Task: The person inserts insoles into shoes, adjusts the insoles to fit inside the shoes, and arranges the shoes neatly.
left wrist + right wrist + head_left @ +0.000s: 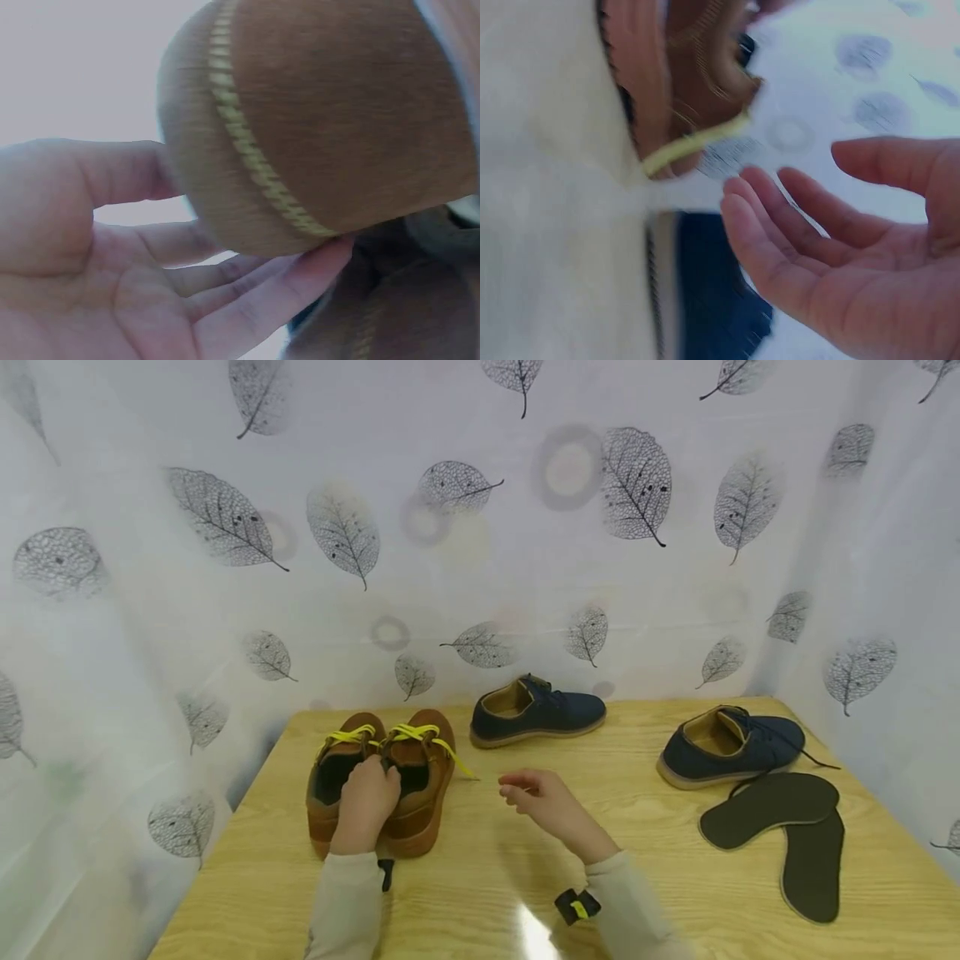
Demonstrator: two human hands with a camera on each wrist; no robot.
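Two brown shoes stand side by side at the table's left, toes pointing away: a left brown shoe (323,821) and a right brown shoe (431,822), both with yellow laces (420,732). My left hand (370,793) holds the right brown shoe by the back of its collar, fingers curled. A heel with yellow stitching (247,142) covers the thumb tip and part of the fingers in the left wrist view. To the right of the pair, my right hand (543,802) hovers near a loose lace end, fingers loosely bent around nothing.
A navy shoe (547,714) sits at the table's back middle. Another navy shoe (735,747) is farther right, its lace trailing over the side. Two dark insoles (813,868) overlap in front of it. A leaf-print curtain (480,568) hangs behind the wooden table (480,893).
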